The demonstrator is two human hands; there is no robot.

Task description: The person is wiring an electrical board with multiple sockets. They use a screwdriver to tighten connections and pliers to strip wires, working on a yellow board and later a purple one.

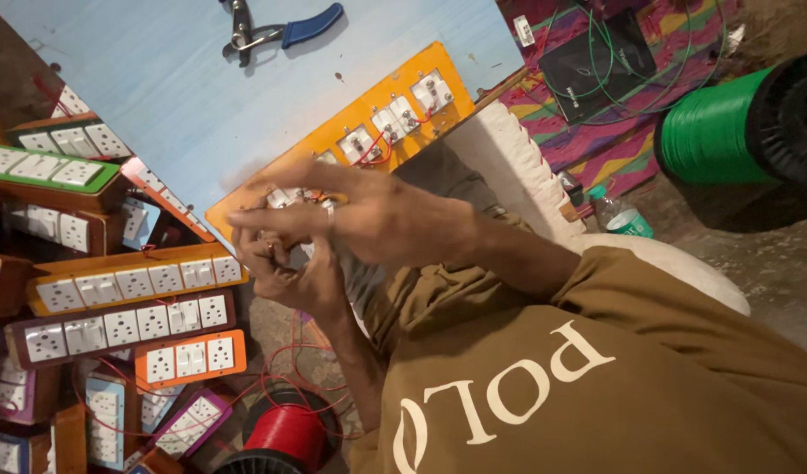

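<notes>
A long orange switch panel (394, 110) lies tilted over the edge of a pale blue board (157, 79), its back up, with white switches and red wires showing. My left hand (289, 276) curls around the panel's near end from below. My right hand (368, 219), with a ring on one finger, reaches across the same end, its fingers stretched out together over the white switches there. What its fingertips pinch is hidden.
Blue-handled pliers (280, 31) lie at the top of the blue board. Several finished switch boards (131, 285) are stacked at left. A red wire spool (285, 434) sits below, a green wire spool (728, 127) at right, and a plastic bottle (623, 215) by the white cushion.
</notes>
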